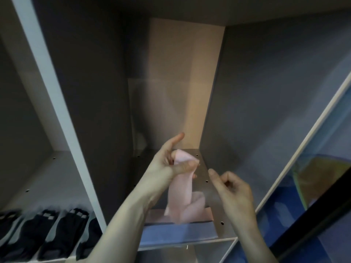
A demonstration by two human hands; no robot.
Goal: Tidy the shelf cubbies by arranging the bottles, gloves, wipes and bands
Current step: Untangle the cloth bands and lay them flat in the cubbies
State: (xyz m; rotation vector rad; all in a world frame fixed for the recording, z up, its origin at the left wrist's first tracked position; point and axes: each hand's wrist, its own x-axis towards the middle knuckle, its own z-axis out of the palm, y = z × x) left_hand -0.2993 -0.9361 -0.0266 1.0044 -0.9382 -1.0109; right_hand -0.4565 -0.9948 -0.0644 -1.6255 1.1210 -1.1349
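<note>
**Middle cubby: open above, cluttered at front**

Upper and rear volume of the middle cubby (186, 92) is clear, free path to the back panel. Front of its floor is taken by a pink cloth (180, 194) hanging from the left hand (169, 164) and a blue folded piece (176, 234) at the lip. Right hand (233, 190) sits close to the right wall (266, 111), narrowing the gap there. Left cubby: front edge lined with dark gloves (47, 234), room behind them.

Two hands (167, 164) (232, 188), one pink cloth (180, 196), one blue sheet (176, 233), and about four dark gloves (62, 230) at lower left.
</note>
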